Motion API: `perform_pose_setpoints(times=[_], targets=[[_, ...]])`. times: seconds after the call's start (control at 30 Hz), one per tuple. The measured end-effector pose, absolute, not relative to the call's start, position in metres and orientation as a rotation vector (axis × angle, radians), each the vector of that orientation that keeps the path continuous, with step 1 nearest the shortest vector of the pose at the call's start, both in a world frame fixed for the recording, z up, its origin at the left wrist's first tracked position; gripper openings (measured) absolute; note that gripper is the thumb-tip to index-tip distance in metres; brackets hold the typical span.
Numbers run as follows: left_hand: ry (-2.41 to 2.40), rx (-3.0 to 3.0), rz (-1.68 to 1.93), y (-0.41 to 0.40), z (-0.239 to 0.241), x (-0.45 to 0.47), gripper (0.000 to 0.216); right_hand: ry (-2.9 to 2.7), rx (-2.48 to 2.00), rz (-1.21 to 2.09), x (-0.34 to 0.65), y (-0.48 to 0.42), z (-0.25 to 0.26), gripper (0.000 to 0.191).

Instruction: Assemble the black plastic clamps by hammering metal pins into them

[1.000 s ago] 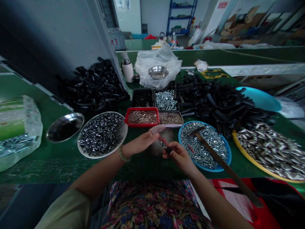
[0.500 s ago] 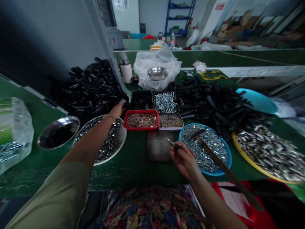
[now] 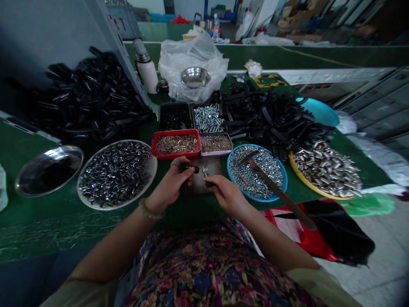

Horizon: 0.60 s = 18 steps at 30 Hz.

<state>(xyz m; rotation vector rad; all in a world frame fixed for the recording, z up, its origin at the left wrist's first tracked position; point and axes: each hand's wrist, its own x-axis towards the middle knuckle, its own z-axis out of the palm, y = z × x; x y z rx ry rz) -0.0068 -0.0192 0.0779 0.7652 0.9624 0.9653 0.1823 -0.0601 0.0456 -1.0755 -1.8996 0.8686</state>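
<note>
1. Over the flat metal plate point(image 3: 217, 163), your left hand point(image 3: 171, 185) holds a black piece point(image 3: 192, 169). The grip is pinched closed around it. Your fingers hide its back end, so I cannot tell its whole shape.
2. Close by, your right hand point(image 3: 228, 194) holds a small silver piece point(image 3: 205, 171). That grip is pinched closed too. Your finger and thumb cover its low end. A dark bit peeks out there, and I cannot tell if it is joined on.
3. The two pieces look near each other but apart. Your hands hide some of the plate.
4. Past the plate sits a red tray point(image 3: 177, 155). Its thin bits are too small to tell one by one.
5. Behind that, the black tray point(image 3: 161, 113) is so dark that the things inside blend in.
6. On the left of the green tabletop point(image 3: 47, 219), a steel bowl point(image 3: 24, 183) has something dark in it. I cannot tell what.
7. To your right, a hammer point(image 3: 271, 183) lies over the blue basin point(image 3: 262, 199) and covers some shiny bits.
8. At the far left edge, a plastic bag point(image 3: 2, 187) is cut off. Only a strip shows.
</note>
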Motion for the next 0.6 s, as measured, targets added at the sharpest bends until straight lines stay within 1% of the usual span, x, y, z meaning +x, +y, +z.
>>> perform_pose_setpoints(times=[0.1,0.2,0.33,0.4,0.5,0.53,0.6], targets=[[0.941,0.758,0.959,-0.028,0.071,0.004,0.045,-1.918,-1.066,0.844,0.182,-0.068,0.045,0.038],[0.896,0.812,0.884,-0.030,0.070,0.004,0.045,-1.875,-1.091,0.922,0.189,-0.071,0.043,0.035],[0.861,1.021,0.725,-0.033,0.069,-0.003,0.042,-2.025,-0.954,1.031,0.205,-0.073,0.051,0.032],[0.854,1.168,0.666,-0.037,0.070,-0.006,0.042,-1.988,-0.933,1.172,0.210,-0.074,0.056,0.028],[0.821,1.337,0.661,-0.044,0.075,-0.005,0.041,-1.700,-0.876,1.525,0.212,-0.076,0.058,0.021],[0.807,1.377,0.666,-0.047,0.077,-0.003,0.041,-1.571,-0.827,1.649,0.212,-0.077,0.057,0.021],[0.801,1.432,0.665,-0.053,0.078,0.001,0.043,-1.345,-0.727,1.848,0.211,-0.078,0.053,0.034]])
